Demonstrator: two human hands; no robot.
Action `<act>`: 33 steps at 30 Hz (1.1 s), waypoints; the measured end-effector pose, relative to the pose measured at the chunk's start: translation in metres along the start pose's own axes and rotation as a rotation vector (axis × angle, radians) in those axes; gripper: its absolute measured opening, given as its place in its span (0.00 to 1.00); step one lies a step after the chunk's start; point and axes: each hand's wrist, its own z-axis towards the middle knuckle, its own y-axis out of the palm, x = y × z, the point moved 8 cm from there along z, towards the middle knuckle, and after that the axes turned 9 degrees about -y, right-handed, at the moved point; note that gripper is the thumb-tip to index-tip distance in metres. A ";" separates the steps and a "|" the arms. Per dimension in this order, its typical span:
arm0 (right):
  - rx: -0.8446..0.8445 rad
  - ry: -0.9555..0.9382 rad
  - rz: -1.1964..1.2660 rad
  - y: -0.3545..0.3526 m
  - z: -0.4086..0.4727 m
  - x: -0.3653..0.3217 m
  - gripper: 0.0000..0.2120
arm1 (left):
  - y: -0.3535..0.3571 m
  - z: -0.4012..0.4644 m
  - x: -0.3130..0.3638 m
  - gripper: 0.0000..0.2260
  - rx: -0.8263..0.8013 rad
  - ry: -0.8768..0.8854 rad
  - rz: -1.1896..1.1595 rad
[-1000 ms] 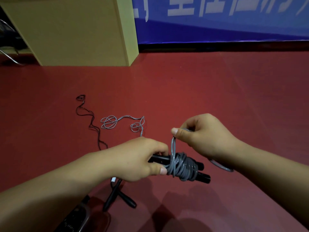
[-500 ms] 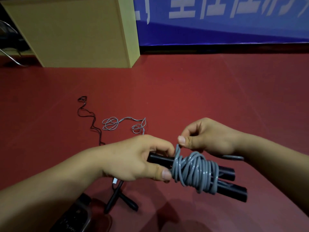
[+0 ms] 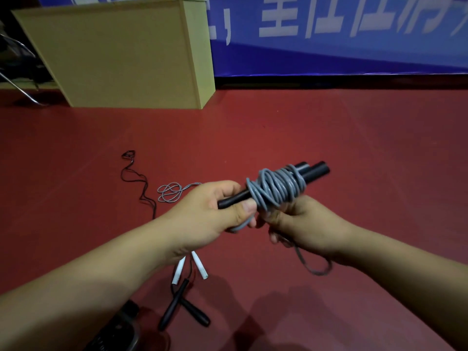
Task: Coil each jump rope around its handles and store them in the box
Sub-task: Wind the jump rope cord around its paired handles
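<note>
My left hand (image 3: 215,211) grips the near end of two black handles (image 3: 314,171) held side by side, far ends tilted up and away. Grey rope (image 3: 276,190) is wound in several turns around their middle. My right hand (image 3: 301,224) is under the coil and grips the loose grey rope, whose tail (image 3: 314,267) hangs in a loop below my wrist. A second jump rope lies on the floor: black-and-white handles (image 3: 182,295) crossed near me, thin dark cord (image 3: 136,183) trailing away. A tan cardboard box (image 3: 121,54) stands at the back left.
A loose grey rope tangle (image 3: 172,192) lies on the red floor (image 3: 329,138) left of my hands. A blue banner (image 3: 342,34) runs along the back wall. A dark object (image 3: 114,330) sits at the bottom edge, metal chair legs (image 3: 15,79) at far left.
The handle bundle has swung from pointing down-right to pointing up and away. My right hand has moved from above the coil to beneath it, still holding the rope.
</note>
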 end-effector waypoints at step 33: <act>0.006 -0.058 -0.485 0.012 -0.003 -0.012 0.13 | -0.044 0.014 -0.021 0.12 0.497 -0.163 0.483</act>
